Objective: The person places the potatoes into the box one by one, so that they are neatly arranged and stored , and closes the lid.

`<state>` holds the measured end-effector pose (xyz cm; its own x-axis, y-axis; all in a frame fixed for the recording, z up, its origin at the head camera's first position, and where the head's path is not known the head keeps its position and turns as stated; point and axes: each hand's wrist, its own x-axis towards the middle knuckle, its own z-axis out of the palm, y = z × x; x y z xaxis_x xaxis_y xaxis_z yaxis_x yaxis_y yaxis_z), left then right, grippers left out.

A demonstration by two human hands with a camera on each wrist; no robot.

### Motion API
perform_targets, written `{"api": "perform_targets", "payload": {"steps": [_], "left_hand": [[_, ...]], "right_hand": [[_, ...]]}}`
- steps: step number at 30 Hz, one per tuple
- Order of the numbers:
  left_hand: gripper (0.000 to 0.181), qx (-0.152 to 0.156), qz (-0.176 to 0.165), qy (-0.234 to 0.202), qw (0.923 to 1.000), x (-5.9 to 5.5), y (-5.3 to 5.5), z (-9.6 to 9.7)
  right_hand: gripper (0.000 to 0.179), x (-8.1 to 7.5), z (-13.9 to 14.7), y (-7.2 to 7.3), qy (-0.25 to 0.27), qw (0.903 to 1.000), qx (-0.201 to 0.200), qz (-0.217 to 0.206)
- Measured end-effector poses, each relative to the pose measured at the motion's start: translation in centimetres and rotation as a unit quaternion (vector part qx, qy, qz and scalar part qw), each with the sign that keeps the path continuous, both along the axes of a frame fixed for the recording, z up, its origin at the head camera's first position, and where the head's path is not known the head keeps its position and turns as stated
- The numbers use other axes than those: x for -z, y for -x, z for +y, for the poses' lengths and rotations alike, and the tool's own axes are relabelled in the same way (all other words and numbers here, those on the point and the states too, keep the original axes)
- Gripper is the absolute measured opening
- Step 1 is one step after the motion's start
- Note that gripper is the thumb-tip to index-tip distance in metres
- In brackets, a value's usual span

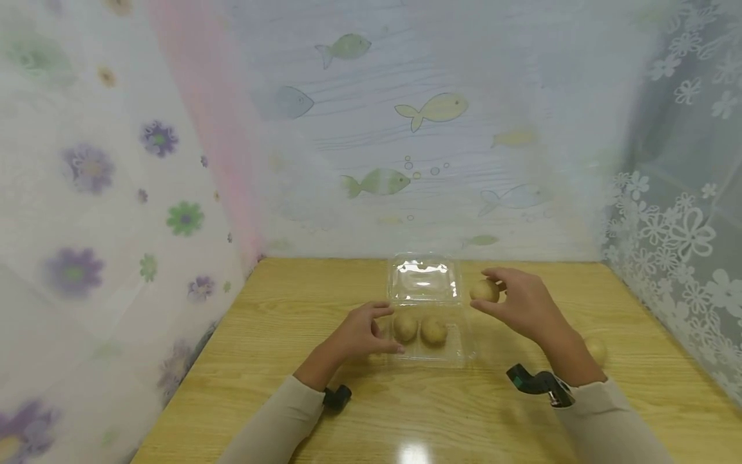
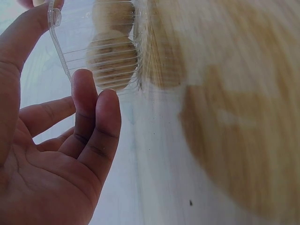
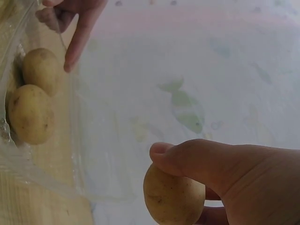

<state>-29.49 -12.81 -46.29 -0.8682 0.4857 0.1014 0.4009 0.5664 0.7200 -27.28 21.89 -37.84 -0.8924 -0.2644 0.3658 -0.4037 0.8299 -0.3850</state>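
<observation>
A clear plastic clamshell box [image 1: 455,354] lies on the table with its lid [image 1: 426,278] folded back. Two potatoes sit side by side in its base, one on the left [image 1: 405,327] and one on the right [image 1: 433,331]. My left hand [image 1: 362,332] holds the base's left side, thumb toward the front and fingers along the wall, as the left wrist view shows. To the right of the lid, my right hand [image 1: 522,303] pinches another potato [image 3: 172,194] between thumb and fingers, clear of the box.
Another potato [image 1: 596,350] lies on the table beyond my right wrist, partly hidden by it. Patterned sheets stand around the wooden table [image 1: 278,290]: flowers on the left sheet [image 1: 185,219], fish at the back [image 1: 382,182], white flowers on the right [image 1: 690,232].
</observation>
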Motion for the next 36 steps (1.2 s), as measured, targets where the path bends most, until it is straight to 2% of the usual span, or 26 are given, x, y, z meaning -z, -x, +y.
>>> {"api": "perform_targets", "payload": {"steps": [9, 15, 36], "left_hand": [[0.093, 0.001, 0.009, 0.012, 0.9999, 0.0, 0.1, 0.0], [0.093, -0.001, 0.006, 0.011, 0.9999, 0.1, 0.1, 0.0], [0.093, 0.002, -0.001, 0.001, 1.0000, 0.0, 0.1, 0.0]], "right_hand": [[0.061, 0.0, -1.0, 0.1, 0.015, 0.9998, -0.009, 0.011], [0.059, 0.3, -1.8, 0.0, 0.025, 0.9995, -0.017, 0.002], [0.058, 1.2, -3.3, -0.1, 0.011, 0.9991, -0.040, 0.007]]}}
